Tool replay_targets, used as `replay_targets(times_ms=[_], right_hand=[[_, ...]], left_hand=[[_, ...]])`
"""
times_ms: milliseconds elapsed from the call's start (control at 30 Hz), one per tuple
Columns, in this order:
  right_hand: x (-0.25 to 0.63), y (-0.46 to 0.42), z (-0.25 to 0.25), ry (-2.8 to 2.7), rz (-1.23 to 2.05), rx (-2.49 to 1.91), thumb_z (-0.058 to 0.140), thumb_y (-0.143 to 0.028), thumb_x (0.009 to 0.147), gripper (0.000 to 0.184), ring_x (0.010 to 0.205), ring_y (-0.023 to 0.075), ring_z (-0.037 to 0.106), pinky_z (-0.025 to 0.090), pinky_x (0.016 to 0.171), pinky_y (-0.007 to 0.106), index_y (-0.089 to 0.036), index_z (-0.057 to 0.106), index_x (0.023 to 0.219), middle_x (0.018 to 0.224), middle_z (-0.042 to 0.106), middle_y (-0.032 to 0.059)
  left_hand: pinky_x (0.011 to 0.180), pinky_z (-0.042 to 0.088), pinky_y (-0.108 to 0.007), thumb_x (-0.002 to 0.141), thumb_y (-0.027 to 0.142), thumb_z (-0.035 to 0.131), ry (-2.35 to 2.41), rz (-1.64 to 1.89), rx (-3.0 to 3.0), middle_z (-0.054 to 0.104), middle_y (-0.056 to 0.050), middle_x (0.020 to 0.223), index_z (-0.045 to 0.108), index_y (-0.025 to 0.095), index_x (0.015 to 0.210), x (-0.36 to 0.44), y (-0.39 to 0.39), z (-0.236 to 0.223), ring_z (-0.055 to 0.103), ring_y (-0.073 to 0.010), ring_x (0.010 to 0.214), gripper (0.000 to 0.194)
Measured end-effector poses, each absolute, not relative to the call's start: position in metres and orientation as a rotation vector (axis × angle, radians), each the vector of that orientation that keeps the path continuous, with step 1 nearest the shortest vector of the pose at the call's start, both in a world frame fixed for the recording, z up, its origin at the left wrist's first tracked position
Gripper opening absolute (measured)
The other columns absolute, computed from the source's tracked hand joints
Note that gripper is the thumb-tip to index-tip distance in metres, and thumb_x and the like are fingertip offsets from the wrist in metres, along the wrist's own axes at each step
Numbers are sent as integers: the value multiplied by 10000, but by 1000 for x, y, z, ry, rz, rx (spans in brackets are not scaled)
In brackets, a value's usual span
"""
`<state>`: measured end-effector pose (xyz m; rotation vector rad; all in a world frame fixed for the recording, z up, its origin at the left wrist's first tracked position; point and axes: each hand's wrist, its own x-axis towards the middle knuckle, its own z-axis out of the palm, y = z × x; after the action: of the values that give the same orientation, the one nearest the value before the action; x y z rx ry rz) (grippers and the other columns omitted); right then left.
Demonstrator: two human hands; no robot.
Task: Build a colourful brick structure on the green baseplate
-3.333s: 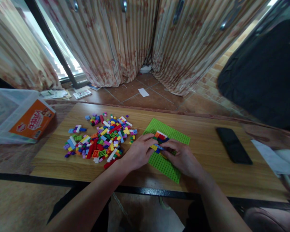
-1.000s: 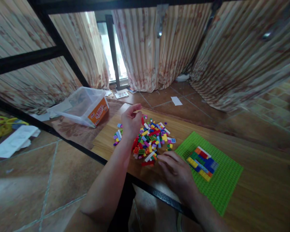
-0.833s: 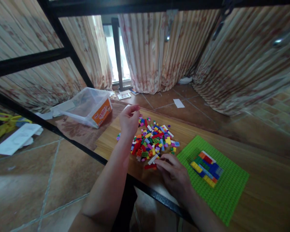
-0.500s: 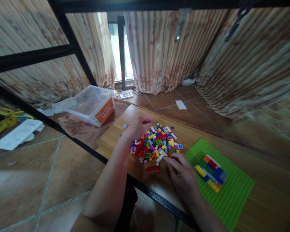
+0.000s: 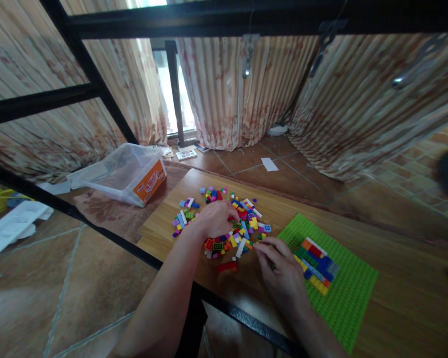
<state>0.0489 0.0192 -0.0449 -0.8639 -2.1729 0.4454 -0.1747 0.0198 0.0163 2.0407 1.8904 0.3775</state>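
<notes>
A heap of mixed toy building bricks [image 5: 226,242] lies on the wooden tabletop. My left hand [image 5: 218,219] reaches over the heap, its partly hidden fingers bent down among the bricks and looking apart, with nothing visible in them. Right of the heap, the fingertips of my right hand [image 5: 278,263] are pinched together; whatever small piece may be between them is too small to make out. A long red brick [image 5: 227,267] lies apart at the heap's near side. On a green baseplate [image 5: 353,293] sits a flat block of joined bricks [image 5: 317,263] in several colours.
A clear plastic bin [image 5: 123,171] with an orange label stands on a brown mat beyond the table's left end. A black metal frame [image 5: 224,20] crosses overhead and down the left. White packaging [image 5: 15,223] lies on the tiled floor, and striped curtains [image 5: 242,99] hang behind.
My left hand has come down and nearer over the middle of the heap, uncovering bricks at the far left. My right hand stays pinched beside the heap. The whole view has shifted slightly.
</notes>
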Motion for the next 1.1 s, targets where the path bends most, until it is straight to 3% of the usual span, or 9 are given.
replay_targets(times_ms=[133, 333, 567, 667, 867, 1100], right_hand=[[50, 20, -45, -2165, 426, -837, 522, -172, 923, 192, 852, 154, 672, 561, 723, 266, -207, 708, 953, 989, 657, 65], [50, 21, -44, -2165, 434, -819, 525, -154, 920, 197, 871, 156, 682, 563, 729, 256, -197, 712, 964, 1002, 664, 74], [51, 23, -44, -2123, 409, -809, 535, -152, 917, 191, 877, 158, 688, 575, 738, 267, -211, 710, 966, 1005, 678, 69], [52, 23, -40, -2072, 401, -821, 542, -143, 917, 188, 884, 151, 683, 572, 759, 266, -208, 702, 990, 996, 681, 67], [54, 21, -23, -2029, 430, -746, 586, -131, 900, 237, 936, 148, 668, 566, 804, 269, -215, 669, 1105, 1047, 669, 72], [62, 23, -18, -2092, 388, -657, 629, -172, 894, 189, 902, 151, 678, 572, 782, 262, -217, 674, 1071, 1012, 683, 63]], left_hand=[[896, 519, -315, 694, 126, 600, 1944, 296, 1999, 696, -40, 1042, 777, 264, 960, -173, 20, 21, 657, -226, 1002, 348], [874, 507, -330, 724, 141, 612, 1923, 291, 2026, 669, -63, 1017, 766, 221, 886, -173, 20, 19, 646, -228, 965, 237], [814, 472, -310, 812, 183, 618, 1760, 547, 2040, 643, -56, 898, 679, 153, 864, -180, 21, 19, 605, -194, 869, 86], [708, 456, -263, 871, 214, 569, 1573, 667, 1913, 638, -29, 832, 640, 141, 923, -178, 19, 24, 572, -145, 735, 114], [687, 441, -224, 889, 198, 552, 1167, 579, 1784, 636, -13, 812, 648, 129, 921, -158, 20, 25, 568, -126, 743, 123], [579, 434, -202, 967, 284, 465, 1005, 547, 1494, 549, 25, 664, 581, 141, 884, -140, 19, 24, 527, -88, 583, 202]])
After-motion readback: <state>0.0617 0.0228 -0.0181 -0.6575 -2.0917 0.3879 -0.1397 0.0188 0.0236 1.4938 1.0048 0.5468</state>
